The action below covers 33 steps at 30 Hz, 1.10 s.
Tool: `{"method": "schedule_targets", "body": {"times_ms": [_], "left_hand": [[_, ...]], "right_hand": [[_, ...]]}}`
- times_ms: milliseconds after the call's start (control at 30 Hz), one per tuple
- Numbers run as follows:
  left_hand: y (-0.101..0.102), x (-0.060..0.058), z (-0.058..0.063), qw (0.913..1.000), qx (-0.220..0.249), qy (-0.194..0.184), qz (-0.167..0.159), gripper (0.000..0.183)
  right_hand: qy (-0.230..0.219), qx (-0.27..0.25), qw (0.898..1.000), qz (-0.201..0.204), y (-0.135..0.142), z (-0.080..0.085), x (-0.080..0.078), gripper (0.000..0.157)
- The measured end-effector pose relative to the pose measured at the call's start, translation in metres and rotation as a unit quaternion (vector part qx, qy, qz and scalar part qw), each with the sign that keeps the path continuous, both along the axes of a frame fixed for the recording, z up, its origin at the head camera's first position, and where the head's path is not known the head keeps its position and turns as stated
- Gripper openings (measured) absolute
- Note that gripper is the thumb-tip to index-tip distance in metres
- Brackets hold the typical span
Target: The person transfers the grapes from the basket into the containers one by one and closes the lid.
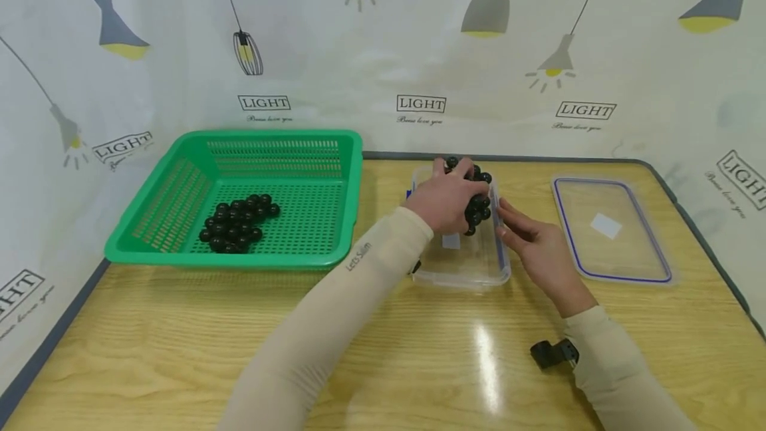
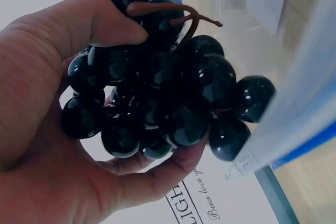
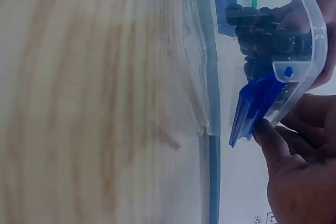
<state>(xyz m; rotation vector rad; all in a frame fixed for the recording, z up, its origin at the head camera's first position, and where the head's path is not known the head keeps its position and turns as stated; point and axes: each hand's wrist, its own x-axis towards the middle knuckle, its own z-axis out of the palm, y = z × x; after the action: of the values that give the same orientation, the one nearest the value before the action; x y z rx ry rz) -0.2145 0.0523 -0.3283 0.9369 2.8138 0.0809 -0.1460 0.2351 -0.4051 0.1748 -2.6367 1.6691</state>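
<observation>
My left hand grips a bunch of black grapes, fingers and thumb wrapped round it and a brown stem showing on top. The bunch is at the mouth of a clear plastic box, toward its far end. At the box's right side is my right hand, its thumb and fingertips at the rim. In the right wrist view the thumb touches a blue latch on the box wall, and the grapes show through the clear plastic.
A green basket stands on the left with another bunch of black grapes in it. The clear lid with a blue seal lies right of the box. A patterned wall sheet rises behind the wooden table.
</observation>
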Motion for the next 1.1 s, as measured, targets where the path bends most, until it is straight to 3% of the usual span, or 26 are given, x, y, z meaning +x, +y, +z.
{"method": "schedule_targets", "body": {"times_ms": [300,467,667,1100], "left_hand": [[0.014,-0.008,-0.004,0.998,-0.057,-0.022,-0.016,0.054],[0.019,-0.009,-0.004,0.9958,-0.079,-0.045,0.003,0.055],[0.021,-0.01,-0.004,0.9938,-0.073,-0.078,0.032,0.06],[0.021,-0.008,-0.009,0.9896,-0.08,-0.098,0.068,0.066]], "right_hand": [[-0.008,-0.009,1.0,0.005,0.003,0.001,-0.001,0.044],[-0.015,-0.002,1.0,0.006,0.004,0.004,-0.003,0.042],[-0.024,-0.008,1.0,0.0,0.004,0.006,-0.003,0.042],[-0.024,-0.004,1.0,0.001,0.002,0.002,-0.001,0.041]]}}
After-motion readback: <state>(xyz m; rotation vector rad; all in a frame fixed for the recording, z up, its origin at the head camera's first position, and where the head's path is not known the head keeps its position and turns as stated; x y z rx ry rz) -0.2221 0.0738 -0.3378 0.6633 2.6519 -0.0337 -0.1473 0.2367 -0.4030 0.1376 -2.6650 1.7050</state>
